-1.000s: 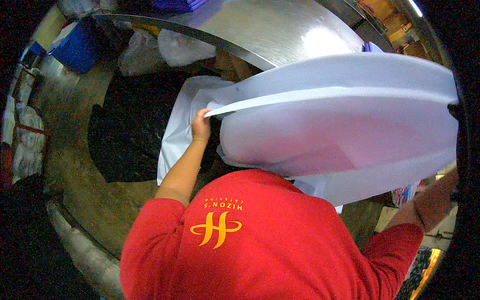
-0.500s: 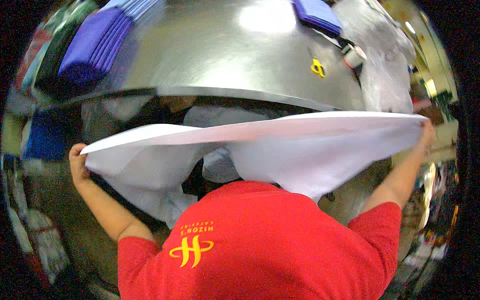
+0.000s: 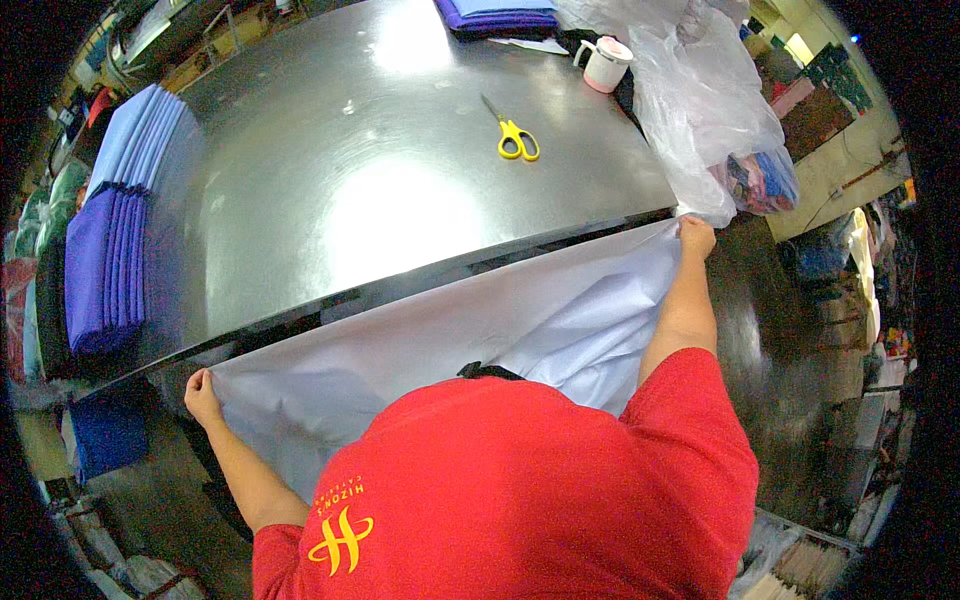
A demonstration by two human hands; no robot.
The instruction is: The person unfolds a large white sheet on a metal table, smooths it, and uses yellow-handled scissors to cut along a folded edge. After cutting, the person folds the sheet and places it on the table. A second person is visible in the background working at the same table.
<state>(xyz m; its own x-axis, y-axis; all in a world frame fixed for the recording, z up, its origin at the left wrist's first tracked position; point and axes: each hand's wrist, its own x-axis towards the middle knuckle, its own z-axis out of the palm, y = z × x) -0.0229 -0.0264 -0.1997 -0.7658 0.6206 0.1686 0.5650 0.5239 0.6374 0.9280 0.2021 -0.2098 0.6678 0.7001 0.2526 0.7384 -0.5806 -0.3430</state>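
A long white cloth is stretched along the front edge of the steel table, hanging below it in folds. My left hand pinches one top corner at the lower left. My right hand grips the other top corner at the table's right end, beside a clear plastic bundle. The cloth's lower part is hidden behind my red-shirted body.
Stacks of folded light blue and purple cloth lie on the table's left. Yellow scissors, a white mug and another folded stack lie toward its right and back. A blue container stands below left.
The cloth went from billowing to taut between both hands and now lies along the table edge, its left end lower. The view has swung round to show more of the tabletop.
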